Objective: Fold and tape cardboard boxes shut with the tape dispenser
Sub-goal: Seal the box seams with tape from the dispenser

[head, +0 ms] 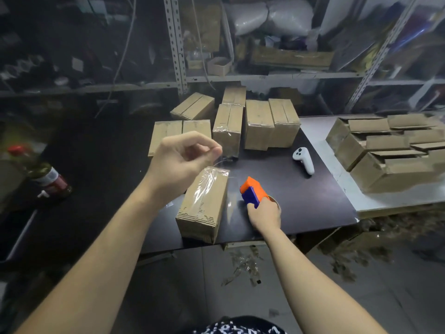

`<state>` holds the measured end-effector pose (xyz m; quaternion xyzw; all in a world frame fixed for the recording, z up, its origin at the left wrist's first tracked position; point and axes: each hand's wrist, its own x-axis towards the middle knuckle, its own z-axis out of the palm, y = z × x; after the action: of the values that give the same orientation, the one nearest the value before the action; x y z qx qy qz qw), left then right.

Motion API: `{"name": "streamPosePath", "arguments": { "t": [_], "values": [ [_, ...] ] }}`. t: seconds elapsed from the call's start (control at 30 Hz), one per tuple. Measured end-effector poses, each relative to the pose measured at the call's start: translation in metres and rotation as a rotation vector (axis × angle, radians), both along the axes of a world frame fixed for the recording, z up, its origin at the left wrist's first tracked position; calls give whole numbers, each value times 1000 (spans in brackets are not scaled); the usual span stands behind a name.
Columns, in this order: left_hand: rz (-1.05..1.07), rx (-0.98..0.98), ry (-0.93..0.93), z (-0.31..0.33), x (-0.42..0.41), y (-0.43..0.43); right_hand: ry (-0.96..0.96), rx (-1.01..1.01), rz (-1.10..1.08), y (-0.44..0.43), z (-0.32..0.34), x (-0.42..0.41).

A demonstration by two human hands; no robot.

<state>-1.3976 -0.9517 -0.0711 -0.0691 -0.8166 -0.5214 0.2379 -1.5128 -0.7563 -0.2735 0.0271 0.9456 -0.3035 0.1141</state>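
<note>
A small cardboard box (203, 203) lies near the front edge of the dark table (301, 201), with clear tape running along its top seam. My left hand (185, 160) hovers above the box's far end, thumb and fingers pinched together on what looks like a loose end of clear tape. Just right of the box, my right hand (265, 214) grips the orange and blue tape dispenser (252, 191), which sits low over the table. A thin strip of clear tape stretches between the box and the dispenser.
Several taped boxes (255, 124) stand at the back of the table. A white controller (304, 160) lies right of centre. Flattened and open boxes (385, 150) pile on a grey table at right. A bottle (45, 177) stands at left. Shelving is behind.
</note>
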Motion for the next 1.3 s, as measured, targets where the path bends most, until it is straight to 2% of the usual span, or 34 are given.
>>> {"name": "streamPosePath", "arguments": {
  "t": [0.17,0.27,0.37,0.43,0.47,0.57,0.63,0.73,0.8,0.9,1.07,1.2,1.3],
  "values": [
    [43,128,-78,-6,4,0,42,4,32,-6,-20,-9],
    [89,164,-130,-8,7,2,96,-134,-12,-9,-22,-8],
    [98,396,-185,-8,8,2,251,-273,-79,-19,-8,1],
    [126,452,-206,-9,8,1,308,-487,-127,-27,15,7],
    [144,436,-217,-10,8,2,259,-644,-106,-32,30,10],
    [212,363,-254,-12,8,5,5,-1065,176,-40,77,21],
    [228,384,-281,-14,9,7,-83,-1188,395,-39,96,27],
    [230,524,-287,-15,13,4,-91,-1131,553,-35,107,30],
    [240,555,-285,-16,18,-1,-108,-1086,552,-31,109,30],
    [228,527,-319,-19,23,-8,-142,-1093,526,-30,108,35],
    [125,394,-401,-19,33,-20,-97,-1026,687,-48,115,63],
    [174,379,-360,-19,43,-47,-115,-1058,469,-65,116,85],
    [204,293,-358,-21,48,-67,-104,-984,312,-66,116,96]
  ]
}}
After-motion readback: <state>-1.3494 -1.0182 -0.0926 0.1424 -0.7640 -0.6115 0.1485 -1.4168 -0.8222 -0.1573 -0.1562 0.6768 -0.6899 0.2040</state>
